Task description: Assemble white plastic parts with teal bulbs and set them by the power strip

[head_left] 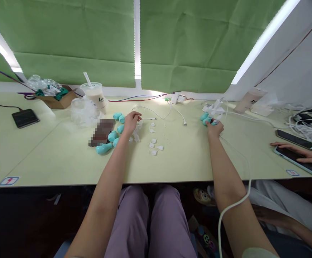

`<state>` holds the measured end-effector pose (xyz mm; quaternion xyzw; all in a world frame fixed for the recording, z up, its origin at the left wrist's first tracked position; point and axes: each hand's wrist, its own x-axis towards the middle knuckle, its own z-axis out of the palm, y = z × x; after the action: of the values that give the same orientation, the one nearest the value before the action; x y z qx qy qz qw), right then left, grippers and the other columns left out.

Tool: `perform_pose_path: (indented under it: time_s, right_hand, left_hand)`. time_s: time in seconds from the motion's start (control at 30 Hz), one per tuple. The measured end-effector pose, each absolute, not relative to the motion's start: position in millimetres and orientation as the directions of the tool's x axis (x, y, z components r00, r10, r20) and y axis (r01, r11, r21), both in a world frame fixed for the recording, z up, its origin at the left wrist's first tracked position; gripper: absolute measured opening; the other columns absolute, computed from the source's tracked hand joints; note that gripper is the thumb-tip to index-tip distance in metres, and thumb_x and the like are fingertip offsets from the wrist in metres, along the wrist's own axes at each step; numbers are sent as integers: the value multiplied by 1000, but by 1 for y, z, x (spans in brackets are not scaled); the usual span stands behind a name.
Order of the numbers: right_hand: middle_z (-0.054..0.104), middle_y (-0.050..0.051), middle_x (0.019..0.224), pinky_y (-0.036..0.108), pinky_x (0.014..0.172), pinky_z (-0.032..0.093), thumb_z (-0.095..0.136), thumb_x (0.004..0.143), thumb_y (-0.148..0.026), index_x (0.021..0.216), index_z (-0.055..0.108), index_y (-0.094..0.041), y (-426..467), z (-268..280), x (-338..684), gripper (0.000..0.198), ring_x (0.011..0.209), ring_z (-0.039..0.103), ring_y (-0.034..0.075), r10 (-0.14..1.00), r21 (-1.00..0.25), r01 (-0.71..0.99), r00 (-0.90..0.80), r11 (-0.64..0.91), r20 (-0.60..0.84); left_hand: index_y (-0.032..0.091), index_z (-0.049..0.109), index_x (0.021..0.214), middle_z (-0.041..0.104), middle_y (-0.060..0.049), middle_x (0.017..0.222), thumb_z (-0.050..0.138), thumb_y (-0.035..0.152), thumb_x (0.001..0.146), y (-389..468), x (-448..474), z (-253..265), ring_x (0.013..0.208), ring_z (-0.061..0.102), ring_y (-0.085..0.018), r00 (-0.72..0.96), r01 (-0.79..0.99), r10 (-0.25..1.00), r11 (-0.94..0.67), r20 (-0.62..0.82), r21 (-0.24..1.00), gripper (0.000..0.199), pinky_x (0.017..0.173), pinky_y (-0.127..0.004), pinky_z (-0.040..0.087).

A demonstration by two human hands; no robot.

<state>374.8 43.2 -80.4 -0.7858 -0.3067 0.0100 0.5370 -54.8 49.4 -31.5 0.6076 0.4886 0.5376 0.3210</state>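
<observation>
My left hand [131,123] is over the table, its fingers loosely bent and apart, with nothing visible in them. Beside it lie several turquoise bulb-shaped plastic pieces [104,148], and some clear plastic bits [136,134] are just below its fingers. Farther right, my right hand [215,129] has its fingers closed at a small cluster of turquoise pieces [204,116]. It seems to grip one of them, though the fingers partly hide it. Between my hands, several small translucent white caps [154,152] are scattered on the table.
A dark phone-like object [102,132], a plastic bag [83,111], a drink cup [96,96] and a cardboard box [61,102] stand left. White cables [184,120] lie at the back; one cord [248,179] crosses my right forearm. Another person's hand [306,154] rests on a phone at right.
</observation>
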Motion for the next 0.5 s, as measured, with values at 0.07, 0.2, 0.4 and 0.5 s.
perform_pose_path:
  time_s: [0.07,0.2,0.4,0.5]
  right_hand:
    - [67,9,97,41,92,45,72,62,-26,87,61,-19,41,-78,372,28,94,62,25,513,-841,483,800,-242,311]
    - [65,10,104,41,97,42,72,62,-24,98,54,-19,38,-74,368,40,102,60,26,557,-832,485,783,-268,277]
    - [58,14,115,42,102,37,78,53,-25,110,43,-18,26,-75,369,68,116,51,30,503,-823,496,804,-277,316]
    - [62,9,102,42,100,38,79,52,-26,103,45,-20,18,-76,371,61,110,54,29,499,-823,477,817,-307,287]
  left_hand:
    - [16,65,79,65,-3,68,41,15,73,48,-55,-31,63,58,-12,-50,256,941,-311,334,915,24,64,-25,46]
    - [16,65,80,66,-3,68,42,15,74,49,-55,-32,64,59,-13,-40,263,945,-303,324,916,24,65,-26,46]
    - [16,65,79,66,-3,68,43,15,73,50,-54,-32,61,57,-12,-25,246,952,-289,304,925,23,63,-25,46]
    - [15,65,79,65,-3,67,43,14,73,50,-53,-31,60,57,-12,-23,227,953,-289,301,930,23,63,-25,46]
